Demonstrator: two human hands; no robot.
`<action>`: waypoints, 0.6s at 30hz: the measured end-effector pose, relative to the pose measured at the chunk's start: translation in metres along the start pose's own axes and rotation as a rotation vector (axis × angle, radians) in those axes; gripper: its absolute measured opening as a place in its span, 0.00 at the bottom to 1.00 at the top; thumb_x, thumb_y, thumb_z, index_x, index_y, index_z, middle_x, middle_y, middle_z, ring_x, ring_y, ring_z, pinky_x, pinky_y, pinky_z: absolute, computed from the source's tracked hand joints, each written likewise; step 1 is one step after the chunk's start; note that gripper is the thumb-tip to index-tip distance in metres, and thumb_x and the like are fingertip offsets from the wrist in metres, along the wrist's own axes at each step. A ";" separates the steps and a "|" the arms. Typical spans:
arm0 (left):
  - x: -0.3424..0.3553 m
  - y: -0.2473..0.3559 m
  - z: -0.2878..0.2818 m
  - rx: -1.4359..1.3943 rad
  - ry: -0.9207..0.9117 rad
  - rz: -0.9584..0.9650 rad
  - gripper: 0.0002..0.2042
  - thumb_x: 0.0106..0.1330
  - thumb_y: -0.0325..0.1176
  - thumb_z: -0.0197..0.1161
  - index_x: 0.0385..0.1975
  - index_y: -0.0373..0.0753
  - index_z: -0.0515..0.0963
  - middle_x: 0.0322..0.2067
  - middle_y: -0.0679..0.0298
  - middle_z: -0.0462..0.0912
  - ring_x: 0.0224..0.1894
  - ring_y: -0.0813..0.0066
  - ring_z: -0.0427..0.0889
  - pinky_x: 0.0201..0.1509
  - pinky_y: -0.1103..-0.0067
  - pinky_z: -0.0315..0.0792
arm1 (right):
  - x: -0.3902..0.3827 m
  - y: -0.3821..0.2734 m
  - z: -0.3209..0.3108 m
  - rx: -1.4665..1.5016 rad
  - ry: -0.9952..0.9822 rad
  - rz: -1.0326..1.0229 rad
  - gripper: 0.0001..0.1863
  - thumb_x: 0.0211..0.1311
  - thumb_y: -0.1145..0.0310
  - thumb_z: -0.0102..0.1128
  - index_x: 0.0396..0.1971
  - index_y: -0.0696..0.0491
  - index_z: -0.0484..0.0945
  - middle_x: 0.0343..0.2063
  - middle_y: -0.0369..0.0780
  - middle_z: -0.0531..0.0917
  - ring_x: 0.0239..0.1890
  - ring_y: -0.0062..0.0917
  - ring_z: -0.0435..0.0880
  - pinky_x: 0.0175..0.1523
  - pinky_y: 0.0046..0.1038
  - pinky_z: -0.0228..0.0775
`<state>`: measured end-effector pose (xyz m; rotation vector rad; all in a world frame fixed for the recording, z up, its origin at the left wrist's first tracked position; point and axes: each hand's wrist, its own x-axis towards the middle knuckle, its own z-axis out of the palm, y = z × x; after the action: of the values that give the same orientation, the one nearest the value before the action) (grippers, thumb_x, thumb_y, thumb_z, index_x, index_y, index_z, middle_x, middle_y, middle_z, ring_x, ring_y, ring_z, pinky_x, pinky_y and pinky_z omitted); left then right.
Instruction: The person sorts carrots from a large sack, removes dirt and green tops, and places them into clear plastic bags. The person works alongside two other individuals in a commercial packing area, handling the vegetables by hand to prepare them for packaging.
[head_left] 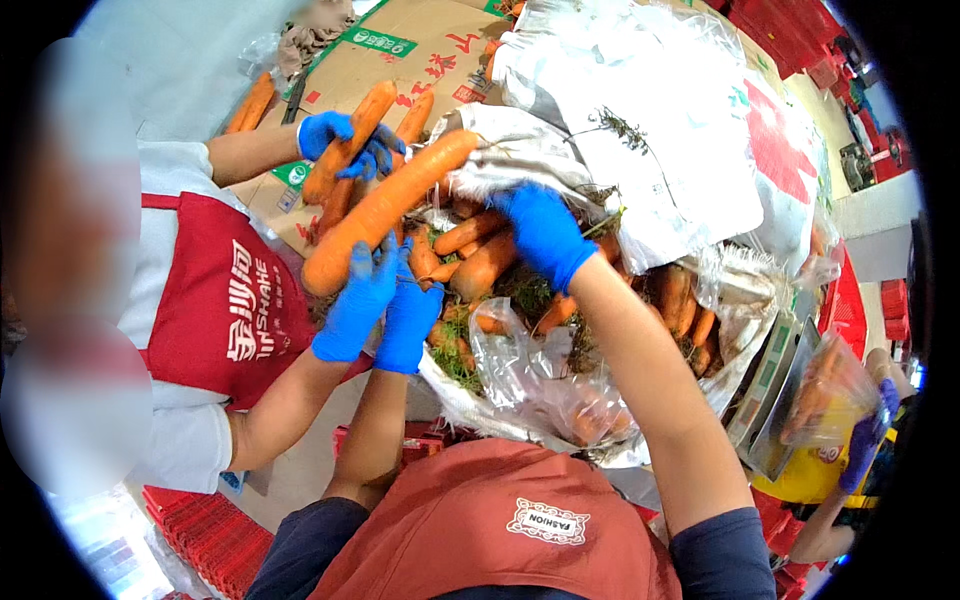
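Observation:
My right hand [548, 238], in a blue glove, reaches down over the carrots in an open white woven sack [742, 345]. Its fingers curl beside the sack's frayed edge and a carrot [485, 266]; what they grip is hidden. My left hand [410, 322], also blue-gloved, is at the sack's near left side, its visible fingers apart. Just left of it, a co-worker's blue-gloved hand [357, 305] is against a large carrot [390, 212] slanting across the view. That person's other hand [350, 148] holds a carrot [352, 140] farther back.
Clear plastic film [535, 365] and green tops [455, 365] lie among the carrots. White sheeting [650, 130] covers the far right; flattened cardboard [425, 55] lies behind. A scale [770, 390] stands at right, near another person's purple-gloved hand [868, 440] and bagged carrots [822, 390].

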<state>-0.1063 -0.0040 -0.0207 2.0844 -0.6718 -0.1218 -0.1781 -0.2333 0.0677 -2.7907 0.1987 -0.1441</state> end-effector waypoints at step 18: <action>0.036 0.025 0.002 -0.063 -0.328 -0.168 0.43 0.44 0.30 0.71 0.61 0.34 0.52 0.55 0.45 0.65 0.58 0.54 0.65 0.59 0.67 0.61 | 0.106 0.084 -0.054 -0.416 0.414 -0.265 0.16 0.53 0.71 0.48 0.44 0.52 0.74 0.46 0.40 0.75 0.53 0.31 0.69 0.58 0.28 0.62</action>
<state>-0.0868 -0.0342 0.0039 2.0770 -0.6751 -0.5829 -0.0904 -0.3455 0.0981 -3.1548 -0.0545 -0.8356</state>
